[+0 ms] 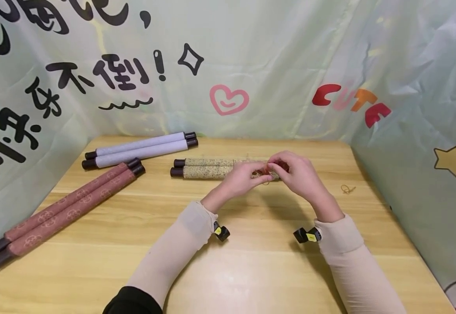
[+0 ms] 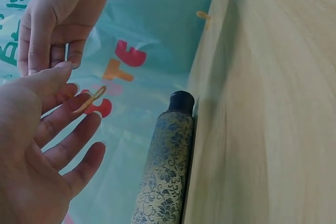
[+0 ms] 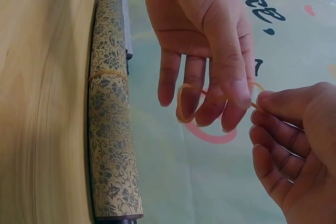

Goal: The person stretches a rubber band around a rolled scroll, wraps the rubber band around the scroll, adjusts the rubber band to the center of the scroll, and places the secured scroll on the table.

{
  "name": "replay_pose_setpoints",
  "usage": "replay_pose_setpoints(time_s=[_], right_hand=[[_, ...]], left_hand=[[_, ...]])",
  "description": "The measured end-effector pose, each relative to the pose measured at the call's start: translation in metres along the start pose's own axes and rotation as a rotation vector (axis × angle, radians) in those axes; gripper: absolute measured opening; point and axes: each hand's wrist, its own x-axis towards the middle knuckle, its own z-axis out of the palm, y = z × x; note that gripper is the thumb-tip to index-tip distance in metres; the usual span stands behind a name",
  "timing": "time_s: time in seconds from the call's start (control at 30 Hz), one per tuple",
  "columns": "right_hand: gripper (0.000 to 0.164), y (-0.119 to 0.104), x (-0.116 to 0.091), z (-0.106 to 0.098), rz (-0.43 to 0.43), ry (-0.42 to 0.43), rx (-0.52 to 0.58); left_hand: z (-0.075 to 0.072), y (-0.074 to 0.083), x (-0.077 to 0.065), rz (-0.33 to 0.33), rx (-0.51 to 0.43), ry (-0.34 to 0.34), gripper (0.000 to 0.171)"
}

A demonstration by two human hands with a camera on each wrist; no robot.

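Both hands work at a thin yellow rubber band [image 3: 180, 98] above the right end of two beige, dark-flowered scrolls [image 1: 208, 172]. My left hand [image 1: 243, 178] pinches the band between thumb and forefinger, a loop of it hanging by the fingers; its other fingers are spread loosely. My right hand [image 1: 299, 176] pinches the band's other side with thumb and fingertips, close to the left thumb. In the right wrist view, another rubber band [image 3: 107, 73] goes around the nearer flowered scroll. The scrolls' right ends are partly hidden by the hands in the head view.
A loose rubber band [image 1: 347, 189] lies on the wooden table [image 1: 251, 270] to the right. Two lavender scrolls [image 1: 141, 151] lie at the back left, and two reddish-brown scrolls [image 1: 71, 209] slant along the left side. Printed cloth walls [image 1: 275, 56] enclose the table's back and sides.
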Motion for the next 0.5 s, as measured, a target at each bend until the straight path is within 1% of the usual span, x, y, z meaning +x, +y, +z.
replay_pose_setpoints(time_s=[0.17, 0.3, 0.37, 0.5], right_hand=[[0.009, -0.0016, 0.0034, -0.0010, -0.005, -0.004, 0.012], [0.008, -0.0008, 0.0039, -0.0015, -0.020, 0.004, 0.005], [0.008, 0.0008, 0.0031, -0.0020, -0.029, 0.012, 0.001], [0.010, 0.0058, 0.0004, -0.0050, -0.023, 0.025, -0.007]], left_hand=[[-0.0009, -0.0007, 0.0016, -0.007, -0.044, -0.014, 0.021], [0.0015, -0.0012, 0.0014, -0.009, -0.066, -0.020, 0.014], [0.0026, -0.0008, 0.0008, -0.009, -0.064, -0.025, 0.014], [0.0032, -0.0014, -0.0008, -0.002, -0.066, -0.029, 0.019]])
